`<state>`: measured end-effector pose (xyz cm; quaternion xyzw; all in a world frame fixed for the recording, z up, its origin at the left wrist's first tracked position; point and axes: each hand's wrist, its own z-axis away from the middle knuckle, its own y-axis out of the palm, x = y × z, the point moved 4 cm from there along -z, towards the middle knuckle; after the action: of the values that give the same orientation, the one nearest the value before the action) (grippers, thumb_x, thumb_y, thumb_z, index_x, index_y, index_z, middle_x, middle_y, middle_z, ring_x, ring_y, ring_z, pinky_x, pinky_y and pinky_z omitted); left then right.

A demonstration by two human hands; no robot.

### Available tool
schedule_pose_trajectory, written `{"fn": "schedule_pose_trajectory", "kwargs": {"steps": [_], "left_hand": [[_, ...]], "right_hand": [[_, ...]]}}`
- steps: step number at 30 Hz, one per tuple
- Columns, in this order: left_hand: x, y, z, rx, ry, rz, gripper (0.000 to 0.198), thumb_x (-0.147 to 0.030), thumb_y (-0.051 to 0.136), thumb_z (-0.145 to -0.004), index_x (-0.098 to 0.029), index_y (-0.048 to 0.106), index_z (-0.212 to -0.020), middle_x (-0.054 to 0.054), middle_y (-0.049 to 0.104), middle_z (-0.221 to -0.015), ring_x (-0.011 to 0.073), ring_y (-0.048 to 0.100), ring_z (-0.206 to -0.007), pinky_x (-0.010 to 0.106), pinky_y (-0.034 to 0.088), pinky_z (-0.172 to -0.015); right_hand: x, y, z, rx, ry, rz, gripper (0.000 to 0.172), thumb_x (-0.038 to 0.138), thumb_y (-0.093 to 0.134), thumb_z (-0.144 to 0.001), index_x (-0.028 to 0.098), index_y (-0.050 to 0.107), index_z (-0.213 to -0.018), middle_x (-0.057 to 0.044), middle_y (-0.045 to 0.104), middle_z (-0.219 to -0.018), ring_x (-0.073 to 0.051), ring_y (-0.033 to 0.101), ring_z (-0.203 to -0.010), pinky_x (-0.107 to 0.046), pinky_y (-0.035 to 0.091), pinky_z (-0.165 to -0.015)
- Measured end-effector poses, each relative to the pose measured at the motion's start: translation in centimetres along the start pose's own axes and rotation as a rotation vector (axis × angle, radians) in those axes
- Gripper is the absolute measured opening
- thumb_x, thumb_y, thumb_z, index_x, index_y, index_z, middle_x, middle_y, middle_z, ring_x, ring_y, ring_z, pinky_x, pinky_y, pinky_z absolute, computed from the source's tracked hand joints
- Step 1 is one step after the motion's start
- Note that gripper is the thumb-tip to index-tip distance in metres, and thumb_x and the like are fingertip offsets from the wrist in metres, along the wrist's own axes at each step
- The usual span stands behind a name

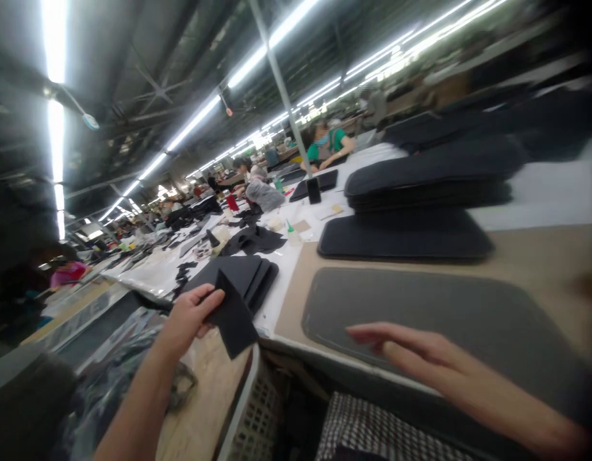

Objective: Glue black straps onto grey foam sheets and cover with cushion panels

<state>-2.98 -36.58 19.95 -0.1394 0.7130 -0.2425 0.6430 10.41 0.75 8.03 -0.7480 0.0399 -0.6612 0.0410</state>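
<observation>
My left hand [193, 317] pinches a small black rectangular piece [234, 317] by its upper left part, between thumb and fingers. Just behind that piece lies a stack of black panels [238, 275] at the table's edge. My right hand [411, 349] is held over the near edge of a large grey rounded panel [421, 307], its fingers stretched forward and nothing in them. Whether the fingertips touch the panel, I cannot tell. The grey panel lies on a tan board [526, 246]. Beyond it are a black rounded panel [402, 237] and a thick pile of black panels [430, 173].
A metal pole [281, 83] rises from the table, with a phone [314, 190] at its base. A green-tipped bottle [291, 234] and black scraps [255, 240] lie left of centre. Below is a plastic basket [262, 403]. A person in green [332, 144] sits across.
</observation>
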Motion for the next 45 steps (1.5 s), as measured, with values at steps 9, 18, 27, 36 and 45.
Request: {"fn": "schedule_pose_trajectory", "kwargs": {"steps": [9, 18, 27, 36, 45], "left_hand": [[-4.1, 23.8, 3.8, 0.748, 0.341, -0.234, 0.02, -0.035, 0.063, -0.088, -0.02, 0.073, -0.096, -0.001, 0.068, -0.077, 0.0114, 0.058, -0.066, 0.019, 0.041, -0.057], [-1.6, 29.4, 3.5, 1.159, 0.061, 0.156, 0.046, -0.043, 0.049, -0.098, -0.016, 0.054, -0.134, 0.003, 0.069, -0.081, 0.0091, 0.056, -0.063, 0.022, 0.044, -0.064], [-0.2, 31.3, 2.2, 1.003, -0.008, 0.225, 0.038, -0.047, 0.055, -0.095, -0.014, 0.065, -0.111, 0.006, 0.072, -0.074, 0.0129, 0.06, -0.062, 0.024, 0.046, -0.061], [-1.0, 32.9, 1.5, 0.651, -0.029, 0.396, 0.04, -0.049, 0.072, -0.08, -0.013, 0.073, -0.098, 0.003, 0.068, -0.073, 0.0119, 0.057, -0.058, 0.023, 0.046, -0.058], [-5.5, 30.8, 3.0, 0.578, 0.332, 0.377, 0.021, -0.038, 0.066, -0.088, -0.019, 0.075, -0.091, 0.007, 0.075, -0.096, 0.0213, 0.068, -0.096, 0.028, 0.054, -0.084]], "right_hand": [[-2.7, 4.9, 0.6, 0.085, 0.105, -0.601, 0.059, 0.04, 0.08, -0.079, 0.022, 0.06, -0.131, -0.006, 0.069, -0.121, -0.024, 0.063, -0.113, -0.038, 0.047, -0.101], [-7.2, 2.0, 5.0, -0.193, 0.199, -0.748, 0.06, 0.039, 0.076, -0.084, 0.025, 0.054, -0.138, -0.001, 0.074, -0.09, -0.017, 0.068, -0.081, -0.032, 0.051, -0.08], [-10.4, -0.2, 7.7, -0.59, 0.236, -0.958, 0.031, 0.034, 0.082, -0.078, 0.02, 0.073, -0.104, -0.003, 0.075, -0.094, -0.015, 0.067, -0.082, -0.027, 0.051, -0.079], [-12.1, -2.6, 12.0, -0.793, 0.144, -0.942, 0.023, 0.032, 0.082, -0.079, 0.021, 0.076, -0.097, -0.002, 0.074, -0.09, -0.015, 0.066, -0.081, -0.029, 0.052, -0.084], [-12.5, -4.6, 17.6, -0.872, 0.006, -0.881, 0.013, 0.024, 0.071, -0.086, 0.021, 0.07, -0.099, -0.006, 0.067, -0.108, -0.016, 0.061, -0.085, -0.027, 0.049, -0.07]]}}
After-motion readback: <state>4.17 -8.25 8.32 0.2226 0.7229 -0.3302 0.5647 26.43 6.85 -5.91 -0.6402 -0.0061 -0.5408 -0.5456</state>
